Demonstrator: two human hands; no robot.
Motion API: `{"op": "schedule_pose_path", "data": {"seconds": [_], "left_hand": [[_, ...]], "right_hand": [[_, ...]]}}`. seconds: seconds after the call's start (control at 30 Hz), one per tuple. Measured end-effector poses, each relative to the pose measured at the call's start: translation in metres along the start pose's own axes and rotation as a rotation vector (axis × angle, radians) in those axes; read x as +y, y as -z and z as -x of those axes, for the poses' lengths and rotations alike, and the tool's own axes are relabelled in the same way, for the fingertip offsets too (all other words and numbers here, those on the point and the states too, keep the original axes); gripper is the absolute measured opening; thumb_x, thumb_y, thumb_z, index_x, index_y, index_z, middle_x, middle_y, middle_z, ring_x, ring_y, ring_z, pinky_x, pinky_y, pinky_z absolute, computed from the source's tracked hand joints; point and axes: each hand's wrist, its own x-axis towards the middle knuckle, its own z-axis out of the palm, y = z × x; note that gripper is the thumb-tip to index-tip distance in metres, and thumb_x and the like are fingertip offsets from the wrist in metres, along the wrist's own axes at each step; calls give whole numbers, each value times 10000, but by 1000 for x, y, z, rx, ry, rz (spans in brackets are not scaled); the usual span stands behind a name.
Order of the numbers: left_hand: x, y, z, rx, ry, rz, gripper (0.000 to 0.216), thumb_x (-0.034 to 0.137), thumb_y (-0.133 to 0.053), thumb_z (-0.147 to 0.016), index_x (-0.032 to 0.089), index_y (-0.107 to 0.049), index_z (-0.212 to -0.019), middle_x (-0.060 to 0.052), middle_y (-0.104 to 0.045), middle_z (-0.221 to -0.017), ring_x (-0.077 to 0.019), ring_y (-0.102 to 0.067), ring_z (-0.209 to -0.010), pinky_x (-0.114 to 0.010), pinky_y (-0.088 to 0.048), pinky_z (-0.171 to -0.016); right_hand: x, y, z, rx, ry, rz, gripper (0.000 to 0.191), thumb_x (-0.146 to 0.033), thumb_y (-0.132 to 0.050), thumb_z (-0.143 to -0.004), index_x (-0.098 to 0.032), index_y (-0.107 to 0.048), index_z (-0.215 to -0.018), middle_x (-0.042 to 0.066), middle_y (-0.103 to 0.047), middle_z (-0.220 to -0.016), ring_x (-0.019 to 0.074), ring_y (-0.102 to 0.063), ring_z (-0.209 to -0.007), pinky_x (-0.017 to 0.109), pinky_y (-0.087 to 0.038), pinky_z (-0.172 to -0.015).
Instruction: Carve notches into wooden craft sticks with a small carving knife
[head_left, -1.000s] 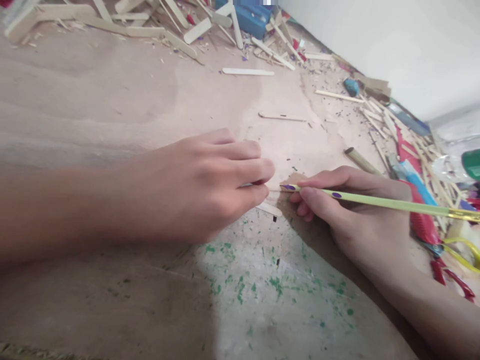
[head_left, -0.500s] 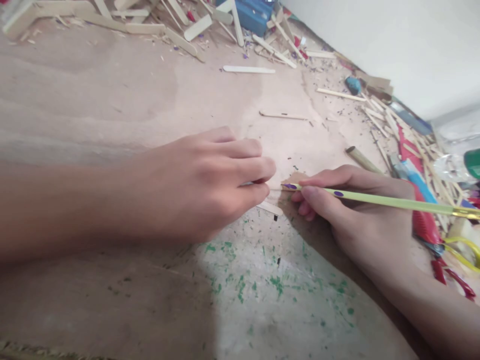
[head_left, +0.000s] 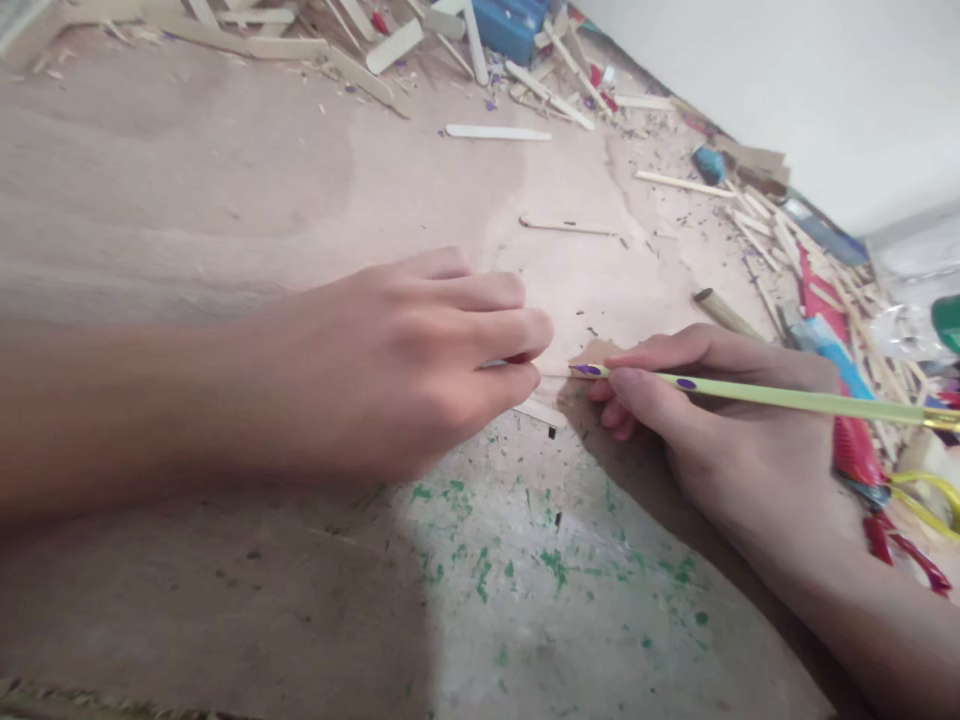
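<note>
My left hand (head_left: 405,365) rests on the wooden board (head_left: 225,200) with its fingers curled tight, pressing down on a flat wooden craft stick (head_left: 541,412) whose end pokes out below the fingertips. My right hand (head_left: 705,420) grips a light green pencil (head_left: 757,396) with purple dots, thumb and fingers pinched round it. The pencil's tip sits right at the fingertips of my left hand, at the stick. Most of the stick is hidden under my left hand.
Loose craft sticks (head_left: 496,132) and shavings litter the board's far edge around a blue box (head_left: 514,25). At the right lie more sticks, a red comb-like tool (head_left: 851,450), a thin wooden dowel (head_left: 724,313) and a green lid (head_left: 946,322). A white wall (head_left: 787,80) borders the right.
Both hands stay where they were, with only a slight shift of the view; the pencil tip remains at the stick.
</note>
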Motion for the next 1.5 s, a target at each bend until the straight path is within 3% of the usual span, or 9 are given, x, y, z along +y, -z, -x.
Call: {"op": "schedule_pose_path", "data": {"seconds": [0.27, 0.7, 1.0, 1.5], "left_hand": [[-1, -2, 1, 0, -4, 11, 417, 199, -378, -1331, 191, -794, -1306, -53, -832, -1282, -255, -818, -1160, -451, -730, -964], [2, -2, 1, -17, 8, 12, 419, 221, -362, -1345, 205, -778, -1307, -44, -823, -1314, -245, -815, -1211, -458, -743, -1012], [-1, 0, 1, -37, 14, 16, 453, 233, -331, -1355, 214, -782, -1320, -25, -821, -1319, -235, -824, -1232, -452, -752, -1033], [1, 0, -1, -33, 27, 24, 442, 216, -366, -1337, 198, -807, -1306, -28, -830, -1298, -236, -838, -1205, -445, -766, -1040]], "right_hand": [[3, 0, -1, 20, 3, -54, 127, -185, -952, -886, -297, -940, -828, -17, -868, -729, 127, -789, -544, 152, -647, -529], [15, 0, 2, 45, 42, -71, 87, -191, -968, -952, -266, -966, -908, 5, -894, -795, 120, -783, -564, 158, -645, -546], [9, -2, 0, 71, 19, -73, 79, -212, -956, -864, -266, -935, -810, 14, -878, -751, 145, -757, -520, 200, -627, -496], [7, -3, -2, 77, 6, -100, 113, -217, -936, -848, -296, -907, -773, 1, -882, -764, 140, -751, -503, 201, -629, -472]]}}
